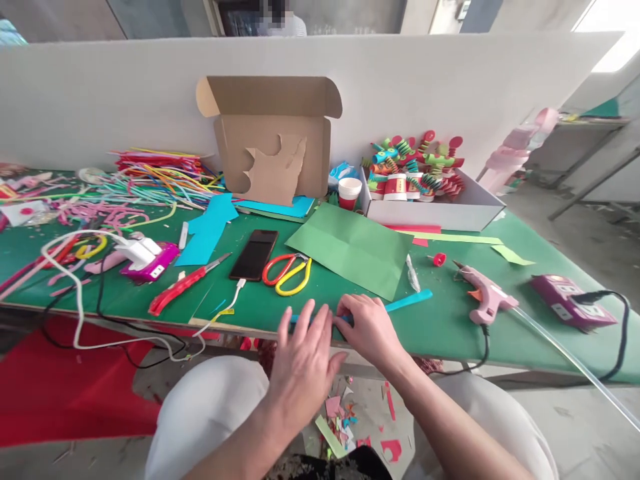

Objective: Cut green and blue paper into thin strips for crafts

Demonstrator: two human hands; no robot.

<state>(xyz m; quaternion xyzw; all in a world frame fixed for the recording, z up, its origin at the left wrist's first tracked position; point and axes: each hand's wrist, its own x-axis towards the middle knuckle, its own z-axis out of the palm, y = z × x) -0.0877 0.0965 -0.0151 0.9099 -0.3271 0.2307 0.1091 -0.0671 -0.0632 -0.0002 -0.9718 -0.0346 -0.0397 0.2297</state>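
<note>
A narrow blue paper strip (pixel 411 301) lies along the table's front edge, passing under both hands. My left hand (pixel 305 360) rests palm down over its left part, fingers stretched out and slightly apart, pressing it to the table. Close beside it, my right hand (pixel 367 327) has its fingers curled and pinched on the strip; the pinch point is partly hidden. Beyond the hands lies a creased green paper sheet (pixel 355 247). Scissors with red and yellow handles (pixel 287 272) lie left of the sheet, next to a dark phone (pixel 254 255) on a white cable.
A pink glue gun (pixel 487 293) and a purple power strip (pixel 570 303) lie at right, with cords. Red-handled scissors (pixel 187 285) and blue paper (pixel 207 230) are at left. Behind stand an open cardboard box (pixel 275 150) and a white box (pixel 433 215) of paper crafts.
</note>
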